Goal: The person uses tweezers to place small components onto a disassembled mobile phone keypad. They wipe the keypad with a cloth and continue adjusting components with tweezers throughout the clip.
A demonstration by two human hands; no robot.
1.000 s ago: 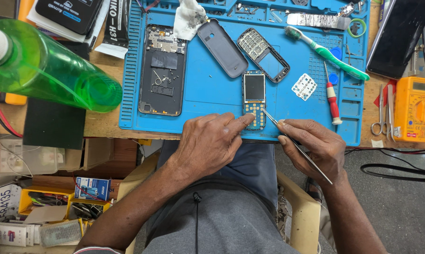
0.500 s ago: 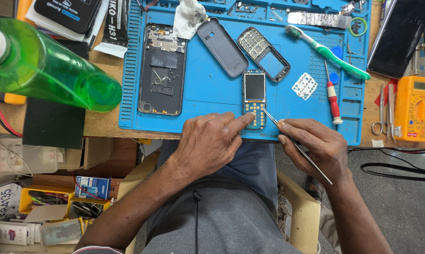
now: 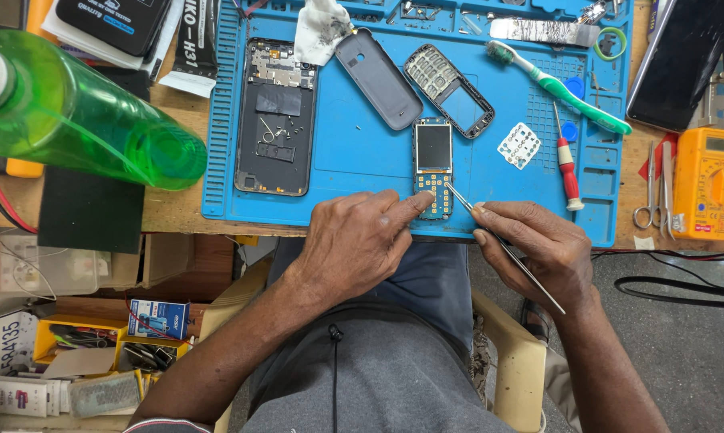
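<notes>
Head view looks down on a wooden desk (image 3: 177,210) carrying a blue repair mat (image 3: 354,152). A green plastic bottle (image 3: 81,112) lies on its side at the far left. On the mat's left part rests an opened smartphone (image 3: 275,120), long axis running away from the person. Right of it lie a grey back cover (image 3: 378,78) and a keypad front frame (image 3: 448,90), both angled, then a green toothbrush (image 3: 562,87) and a red screwdriver (image 3: 567,164). A yellow multimeter (image 3: 713,183) sits at the right edge. Near the mat's front edge lies the bare phone board (image 3: 433,167), long axis pointing away from the person, screen at the far end, gold keypad contacts at the near end. The left hand (image 3: 358,240) is loosely curled, its forefinger pressing on the board's lower end. The right hand (image 3: 534,244) is closed around slim metal tweezers (image 3: 502,244), their tip touching the board's right edge
</notes>
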